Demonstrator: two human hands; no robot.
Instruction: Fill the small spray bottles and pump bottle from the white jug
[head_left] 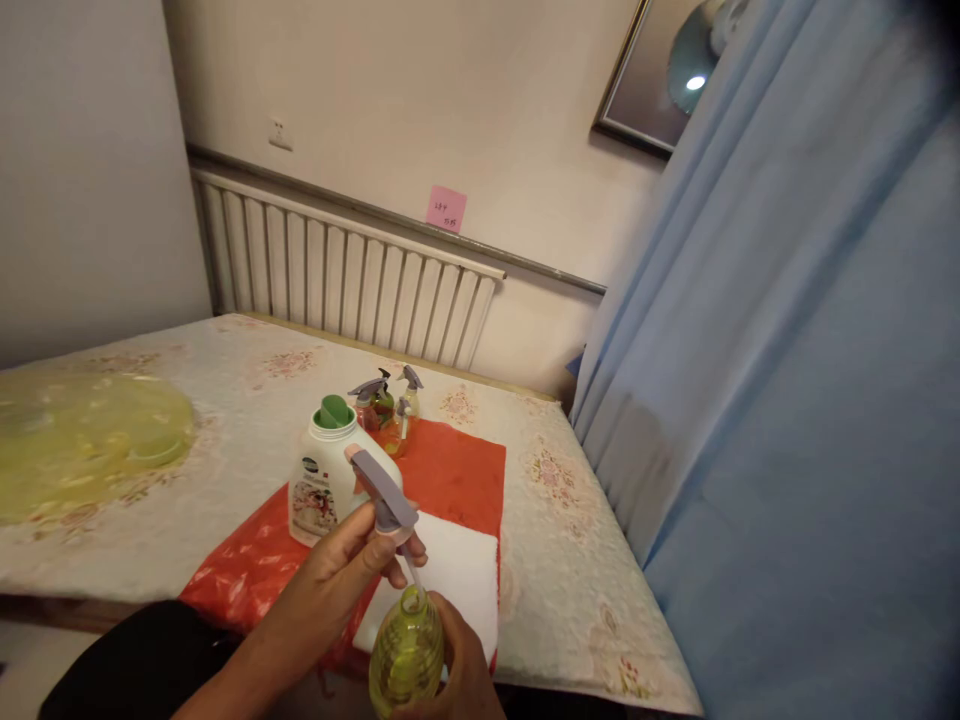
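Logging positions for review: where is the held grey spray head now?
In the head view, below and left of centre, the grey spray head is in the left hand, above the green bottle and partly in front of the white jug.

Your L hand point(354, 560): spray head point(384, 495), over bottle point(405, 655) in your R hand point(469, 660). Jug point(330, 470) behind, on sheet point(459, 465); spray btls point(382, 408) behind jug, slightly R; radiator point(352, 270) at back; curtain point(750, 350) far R.

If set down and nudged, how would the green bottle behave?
The green bottle looks like translucent plastic, so probably light for its size. Its rounded body would likely roll if tipped over. With the spray head off, any contents might spill.
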